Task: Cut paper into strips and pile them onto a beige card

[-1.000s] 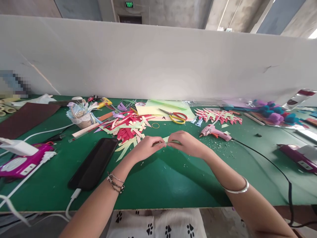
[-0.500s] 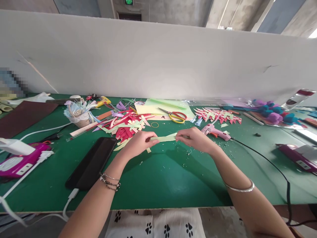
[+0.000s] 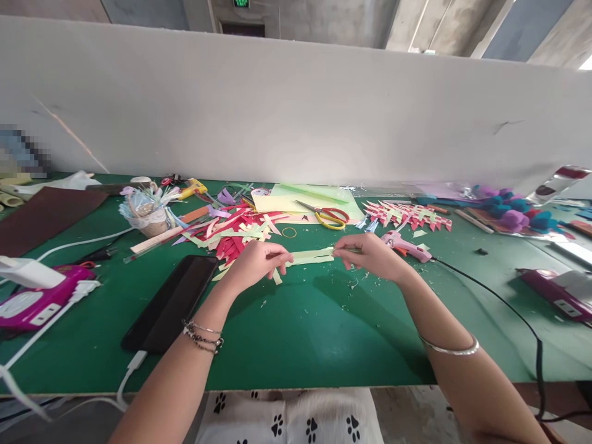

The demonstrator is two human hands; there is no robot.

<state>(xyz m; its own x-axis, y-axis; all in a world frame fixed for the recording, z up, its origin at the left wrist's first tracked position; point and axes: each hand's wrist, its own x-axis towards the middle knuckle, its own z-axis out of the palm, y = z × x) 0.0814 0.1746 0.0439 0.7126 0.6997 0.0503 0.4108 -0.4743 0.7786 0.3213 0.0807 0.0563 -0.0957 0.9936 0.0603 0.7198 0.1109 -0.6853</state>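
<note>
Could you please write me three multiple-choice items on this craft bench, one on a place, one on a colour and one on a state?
1. Where does the phone lie?
A. left of the left hand
B. right of the glue gun
C. on the yellow sheet

2. What colour is the strip between the hands?
A. red
B. pale green
C. purple

3. How is the strip held?
A. flat on the table, untouched
C. by one hand only
B. pinched at both ends

Answers:
1 A: it lies on the table left of the left hand.
2 B: it looks pale green.
3 B: the left hand and right hand each pinch an end.
</note>
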